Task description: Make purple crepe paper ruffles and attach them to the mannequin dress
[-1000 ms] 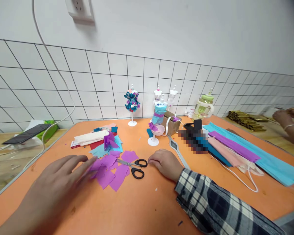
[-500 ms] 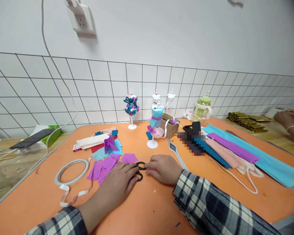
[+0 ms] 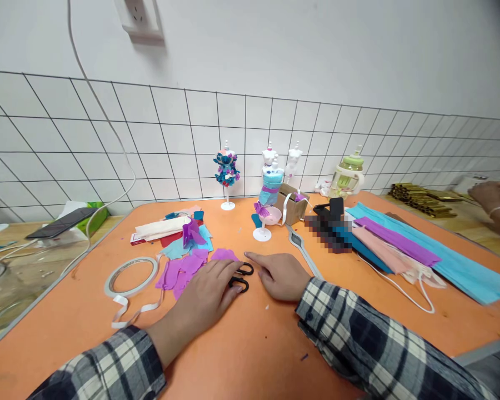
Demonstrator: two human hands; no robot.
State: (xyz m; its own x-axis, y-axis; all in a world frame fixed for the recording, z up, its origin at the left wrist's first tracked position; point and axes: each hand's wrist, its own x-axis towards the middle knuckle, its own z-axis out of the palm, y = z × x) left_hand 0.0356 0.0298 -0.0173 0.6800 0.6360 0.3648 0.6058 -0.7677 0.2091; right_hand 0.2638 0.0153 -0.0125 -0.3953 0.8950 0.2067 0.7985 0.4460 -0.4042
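My left hand lies flat over a pair of black-handled scissors. Its fingers are stretched out and the thumb rests by the lower handle loop; the blades are hidden under the hand. Purple cut pieces of crepe paper lie beside and partly beneath that hand. Just right of the handles is my right hand, its index finger extended and the others loosely curled, holding nothing. Beyond the hands stands a small white dress-form stand wearing a blue wrap and a purple bow.
A tape roll with a loose strip lies left. Behind stand a flower-covered dress form, a cardboard box and a green-lidded bottle. Folded crepe paper lies right. Another person's hands are at far right.
My right hand has drawn slightly away from the scissors handle, its index finger now straightened. My left hand stays over the scissors. The view has tilted down a little.
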